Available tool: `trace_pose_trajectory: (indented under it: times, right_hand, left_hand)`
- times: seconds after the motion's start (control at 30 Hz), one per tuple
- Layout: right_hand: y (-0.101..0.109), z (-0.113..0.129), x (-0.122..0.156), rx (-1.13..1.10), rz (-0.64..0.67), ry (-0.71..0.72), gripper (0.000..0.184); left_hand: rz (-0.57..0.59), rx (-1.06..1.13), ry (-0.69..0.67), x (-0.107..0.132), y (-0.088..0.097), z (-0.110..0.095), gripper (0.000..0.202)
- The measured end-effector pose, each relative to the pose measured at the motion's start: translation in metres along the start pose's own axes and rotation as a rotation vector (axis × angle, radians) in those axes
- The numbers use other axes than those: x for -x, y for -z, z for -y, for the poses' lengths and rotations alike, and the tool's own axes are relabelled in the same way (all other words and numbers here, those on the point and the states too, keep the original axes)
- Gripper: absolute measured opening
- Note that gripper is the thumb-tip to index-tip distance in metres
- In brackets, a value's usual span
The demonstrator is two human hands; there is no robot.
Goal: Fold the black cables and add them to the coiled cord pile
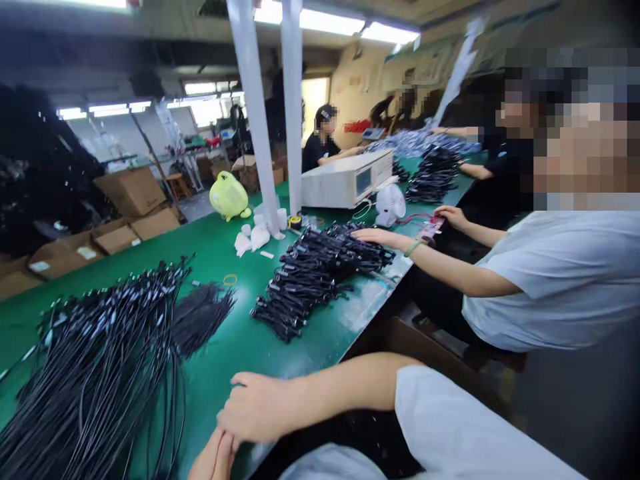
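Rn LH (pixel 213 459), RH (pixel 256 408) touch, unclear if fingers (pixel 227 420) clamped, nr 1 big cable pile (pixel 107 353).

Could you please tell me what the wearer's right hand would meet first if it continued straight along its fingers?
Most likely the wearer's own left hand, directly below and ahead of the right hand's fingers; they appear to touch, though depth is unclear.

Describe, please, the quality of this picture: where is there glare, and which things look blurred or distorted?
Head view, top: ceiling lights burn out to white; head view, centre: the green table shows pale glare by its right edge; head view, lower left: the long black cables blur together toward the corner; head view, upper part: a white post leans, probably from lens distortion.
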State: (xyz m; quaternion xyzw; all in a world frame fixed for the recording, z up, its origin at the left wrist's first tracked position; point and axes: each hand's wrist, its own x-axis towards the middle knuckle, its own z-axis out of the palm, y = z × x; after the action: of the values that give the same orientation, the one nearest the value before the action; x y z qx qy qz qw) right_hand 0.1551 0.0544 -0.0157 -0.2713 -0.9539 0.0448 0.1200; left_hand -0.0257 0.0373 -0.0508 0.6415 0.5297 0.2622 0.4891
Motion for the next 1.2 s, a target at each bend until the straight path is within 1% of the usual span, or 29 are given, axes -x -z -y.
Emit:
trace_pose_trajectory:
  times: [0.03,0.07,0.1,0.17,0.2,0.27,0.4,0.47,0.5,0.57,0.63,0.67,0.7,0.73,0.8,0.83,0.87,0.93,1.07,1.2]
  right_hand:
    - [-0.004,0.005,0.001,0.036,0.091,-0.015,0.027]
    - [-0.008,0.01,0.003,0.036,0.164,-0.019,0.029]
    - [-0.01,0.014,0.006,0.018,0.208,-0.01,0.028]
    - [-0.014,0.017,0.012,-0.002,0.226,0.037,0.026]
    - [-0.015,0.016,0.014,0.003,0.22,0.066,0.026]
    - [-0.02,0.013,0.018,0.025,0.231,0.113,0.025]
    - [-0.03,0.014,0.019,0.037,0.367,0.152,0.023]
    - [-0.029,0.015,0.015,0.019,0.413,0.146,0.022]
    - [-0.026,0.011,0.011,-0.009,0.436,0.134,0.022]
    - [-0.016,-0.008,-0.003,-0.105,0.491,0.115,0.023]
    - [-0.001,-0.045,-0.025,-0.157,0.482,-0.026,0.025]
    - [0.006,-0.068,-0.039,-0.139,0.43,-0.153,0.026]
    - [0.012,-0.093,-0.053,-0.04,0.328,-0.415,0.028]
    - [0.016,-0.117,-0.067,0.03,0.263,-0.55,0.032]
    - [0.018,-0.157,-0.089,0.108,0.2,-0.7,0.036]
    - [0.015,-0.17,-0.096,0.133,0.185,-0.741,0.035]
    - [0.011,-0.179,-0.102,0.152,0.174,-0.767,0.034]
    - [0.0,-0.186,-0.105,0.187,0.146,-0.788,0.032]
    - [-0.014,-0.187,-0.094,0.253,0.071,-0.79,0.034]
    - [-0.017,-0.194,-0.081,0.267,0.119,-0.79,0.03]
  left_hand:
    - [0.021,-0.011,0.033,0.011,-0.002,0.002,0.047]
    - [0.07,-0.03,0.062,0.021,-0.003,0.002,0.049]
    - [0.15,-0.058,0.079,0.028,-0.005,0.002,0.049]
    - [0.283,-0.064,0.139,0.035,-0.006,0.001,0.048]
    - [0.32,-0.05,0.158,0.037,-0.005,0.001,0.046]
    - [0.349,-0.075,0.157,0.037,-0.003,0.0,0.04]
    - [0.332,-0.319,0.064,0.036,0.002,-0.005,0.031]
    - [0.309,-0.396,0.04,0.037,0.003,-0.006,0.028]
    - [0.298,-0.396,0.034,0.036,0.003,-0.005,0.028]
    - [0.281,-0.297,0.04,0.035,0.002,-0.001,0.027]
    - [0.236,-0.063,0.088,0.032,0.001,0.003,0.03]
    - [0.184,0.095,0.122,0.029,0.001,0.003,0.032]
    - [0.108,0.272,0.156,0.026,0.002,0.003,0.035]
    - [0.015,0.453,0.179,0.023,0.004,0.0,0.036]
    - [-0.152,0.779,0.184,0.017,0.011,-0.009,0.039]
    - [-0.206,0.903,0.172,0.014,0.015,-0.015,0.04]
    - [-0.236,0.992,0.158,0.012,0.019,-0.021,0.041]
    - [-0.246,1.075,0.126,0.009,0.026,-0.031,0.04]
    - [-0.259,1.074,0.082,0.008,0.03,-0.04,0.039]
    - [-0.246,1.054,0.075,0.011,0.027,-0.041,0.038]
